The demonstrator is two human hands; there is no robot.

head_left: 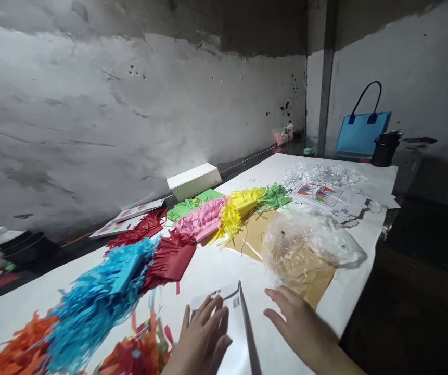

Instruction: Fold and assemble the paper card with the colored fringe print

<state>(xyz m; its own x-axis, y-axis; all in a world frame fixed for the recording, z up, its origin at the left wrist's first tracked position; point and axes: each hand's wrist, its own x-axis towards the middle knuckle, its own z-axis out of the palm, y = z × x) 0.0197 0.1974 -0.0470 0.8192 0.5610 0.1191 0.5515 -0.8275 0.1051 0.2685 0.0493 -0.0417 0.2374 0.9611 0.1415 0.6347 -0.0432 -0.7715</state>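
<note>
My left hand point(204, 333) is spread over a white printed packet or folded sheet point(233, 328) at the front of the table. It appears to rest on it, though contact is hard to make out. One long edge of the white piece stands up between my two hands. My right hand point(299, 323) hovers to the right with thumb and fingers apart, holding nothing. Just beyond it lie brown paper point(317, 281) and a crumpled clear plastic bag point(305, 239). Left of my left hand sits a mixed-colour heap of fringed paper point(138, 349), mostly red and orange.
Fringed paper bundles run diagonally across the table: orange point(21, 344), blue point(102, 297), dark red point(171, 263), pink point(204, 219), yellow point(243, 205) and green point(276, 197). Behind are a white box point(194, 179), clear strings point(321, 174), printed sheets point(321, 195) and a blue bag point(362, 133).
</note>
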